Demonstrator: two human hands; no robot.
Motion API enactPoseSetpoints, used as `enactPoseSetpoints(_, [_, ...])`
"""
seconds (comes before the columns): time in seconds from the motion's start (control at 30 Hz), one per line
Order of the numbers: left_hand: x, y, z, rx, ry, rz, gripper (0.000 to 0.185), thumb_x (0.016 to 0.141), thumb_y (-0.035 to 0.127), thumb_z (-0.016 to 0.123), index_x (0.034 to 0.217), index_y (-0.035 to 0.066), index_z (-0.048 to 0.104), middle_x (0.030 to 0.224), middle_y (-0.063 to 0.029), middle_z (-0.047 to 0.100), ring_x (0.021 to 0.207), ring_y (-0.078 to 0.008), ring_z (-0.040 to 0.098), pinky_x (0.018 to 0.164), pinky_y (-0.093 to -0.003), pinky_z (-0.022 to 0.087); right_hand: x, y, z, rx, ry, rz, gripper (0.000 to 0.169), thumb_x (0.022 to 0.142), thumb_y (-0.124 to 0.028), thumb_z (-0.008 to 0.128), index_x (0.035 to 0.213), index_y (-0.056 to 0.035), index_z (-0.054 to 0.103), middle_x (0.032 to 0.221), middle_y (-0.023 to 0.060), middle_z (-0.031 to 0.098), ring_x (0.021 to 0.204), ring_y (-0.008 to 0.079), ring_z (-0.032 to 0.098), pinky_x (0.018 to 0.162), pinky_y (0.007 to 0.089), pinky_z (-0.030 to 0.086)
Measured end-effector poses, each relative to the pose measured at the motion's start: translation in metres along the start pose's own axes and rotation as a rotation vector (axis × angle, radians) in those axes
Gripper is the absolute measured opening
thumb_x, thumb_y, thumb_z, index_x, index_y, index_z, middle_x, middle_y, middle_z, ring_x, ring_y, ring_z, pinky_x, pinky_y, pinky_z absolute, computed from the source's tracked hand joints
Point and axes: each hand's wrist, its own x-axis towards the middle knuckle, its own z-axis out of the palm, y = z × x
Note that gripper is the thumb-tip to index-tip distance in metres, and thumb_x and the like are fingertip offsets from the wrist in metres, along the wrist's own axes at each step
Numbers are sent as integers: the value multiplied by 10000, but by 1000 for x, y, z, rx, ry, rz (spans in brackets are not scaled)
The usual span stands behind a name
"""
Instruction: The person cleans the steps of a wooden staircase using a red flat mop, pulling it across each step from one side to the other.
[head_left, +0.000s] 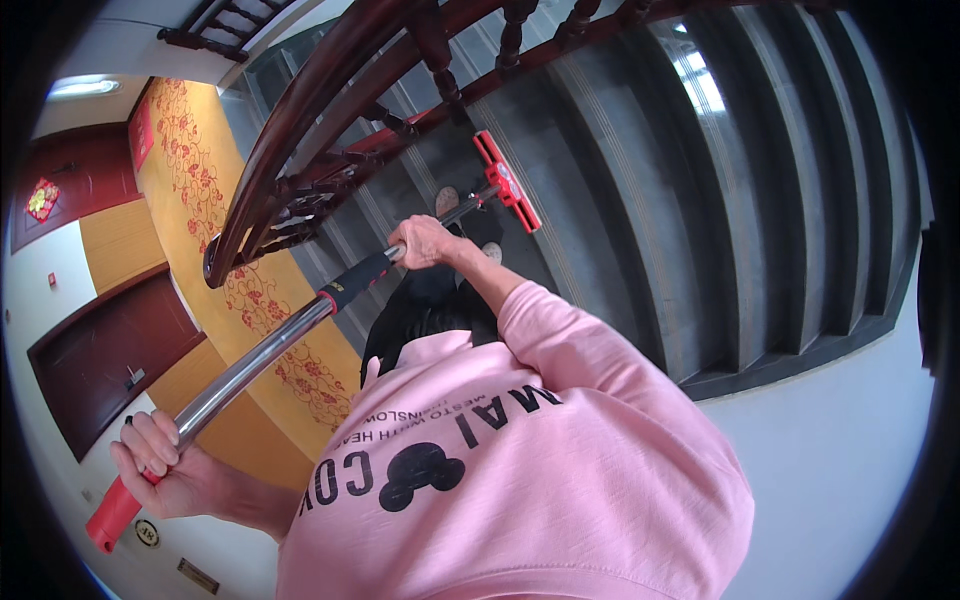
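Observation:
A mop with a chrome pole (244, 371) slants across the view from lower left to upper middle. My left hand (165, 465) wraps around its upper end, by the red end grip (114, 517), with a dark ring on one finger. Farther down, past a black sleeve (360, 281) on the pole, my right hand (424, 241) is closed around the shaft. The red mop head (504, 182), with a pale strip along one edge, is at a dark stone stair (555, 217) just beyond my shoes (448, 199). Whether its strip touches the stone I cannot tell.
A dark red wooden banister (300, 127) with turned balusters (510, 34) runs along the stairs on the left. More grey steps (720, 195) curve away to the right beside a white wall (810, 450). Brown doors (116, 356) and a yellow floral-patterned floor (255, 300) lie at left.

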Motion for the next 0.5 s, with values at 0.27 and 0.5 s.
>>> enactPoseSetpoints(0.27, [-43, 22, -21, -146, -408, 181, 288, 830, 148, 604, 631, 130, 397, 539, 7, 492, 464, -85, 499, 561, -219, 431, -84, -18, 7, -112, 112, -53, 163, 637, -209, 577, 670, -70, 655, 677, 213, 609, 710, 402, 621, 656, 473, 506])
enactPoseSetpoints(0.5, [-132, -43, -19, -134, -480, -16, 204, 824, 75, 583, 677, 115, 448, 593, -13, 510, 520, -145, 508, 584, -313, 439, -148, 77, -10, -252, 153, 67, 176, 567, -170, 560, 678, -50, 624, 664, 164, 611, 732, 366, 613, 677, 428, 479])
